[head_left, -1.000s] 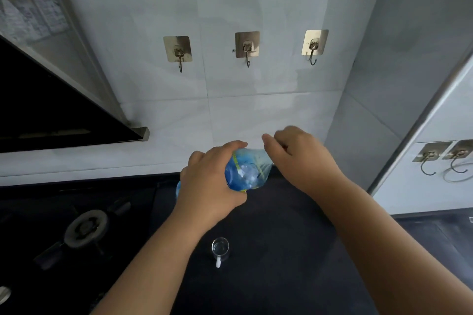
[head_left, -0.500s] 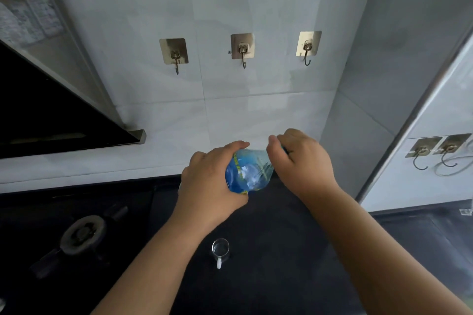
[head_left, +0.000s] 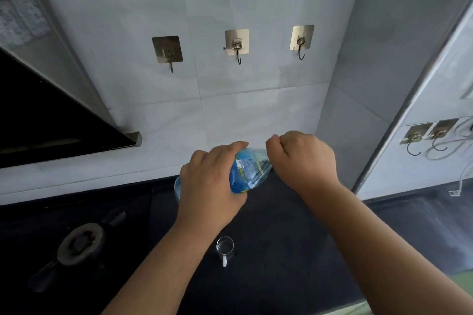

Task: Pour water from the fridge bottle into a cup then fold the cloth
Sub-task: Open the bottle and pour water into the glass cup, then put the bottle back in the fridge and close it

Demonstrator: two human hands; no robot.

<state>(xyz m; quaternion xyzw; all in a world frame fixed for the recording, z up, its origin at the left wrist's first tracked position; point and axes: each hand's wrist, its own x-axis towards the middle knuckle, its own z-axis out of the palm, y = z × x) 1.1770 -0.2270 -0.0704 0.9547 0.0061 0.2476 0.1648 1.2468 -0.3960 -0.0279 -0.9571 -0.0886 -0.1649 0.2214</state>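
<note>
We stand at a dark, matte kitchen counter (head_left: 294, 250) backed by pale grey glossy wall tiles (head_left: 256, 115). Above the counter, three square metallic adhesive hooks (head_left: 237, 45) line the wall; at its left end sit a round black gas burner (head_left: 79, 244) and the slanted black glass range hood (head_left: 46, 123).

Since a second ago the view has drifted right and down; both hands keep their hold, and the right fist has turned slightly at the neck.

Over the counter, our left hand (head_left: 210, 186) wraps the clear plastic water bottle with a blue label (head_left: 249, 171), tilted, neck to the right. Our right hand (head_left: 304, 158) is curled tight round the bottle's neck; the cap is hidden. The small clear glass cup with a white handle (head_left: 225, 248) stands upright on the counter, below the bottle.
</note>
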